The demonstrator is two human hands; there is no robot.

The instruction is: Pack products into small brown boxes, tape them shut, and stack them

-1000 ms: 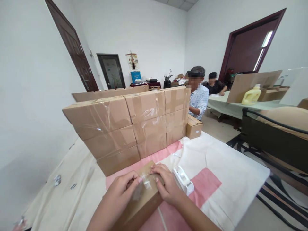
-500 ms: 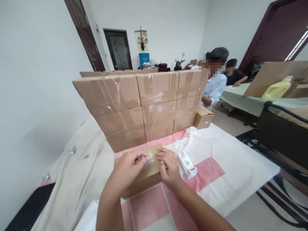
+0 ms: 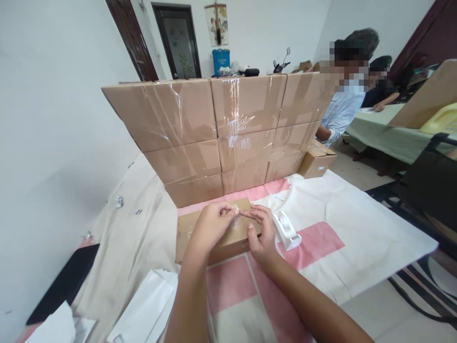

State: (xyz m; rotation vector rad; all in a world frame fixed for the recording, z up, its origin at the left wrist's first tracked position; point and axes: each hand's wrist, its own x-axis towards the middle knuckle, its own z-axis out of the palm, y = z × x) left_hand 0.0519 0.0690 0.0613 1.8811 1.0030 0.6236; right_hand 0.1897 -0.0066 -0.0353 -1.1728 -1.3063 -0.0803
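Note:
A small brown cardboard box (image 3: 228,248) lies on the cloth-covered table in front of me. My left hand (image 3: 215,223) is over its top, thumb and forefinger closed in a pinch on a bit of clear tape (image 3: 236,208). More clear tape seems to lie along the box top below that pinch. My right hand (image 3: 263,229) rests on the right end of the box, fingers stretched out and close to the tape bit, holding nothing I can see. Just right of that hand stands a white tape dispenser (image 3: 287,233).
Behind the box rises a stacked wall of taped cartons (image 3: 246,112). A smaller carton (image 3: 317,162) stands at its right end. White papers (image 3: 144,305) lie at the lower left. A person in a light blue shirt (image 3: 341,112) is beyond the cartons; a chair (image 3: 428,176) is at right.
My view has tilted down and turned slightly left. My left hand, still pinching the tape, has come closer to the right hand's fingertips. More of the box's left end shows.

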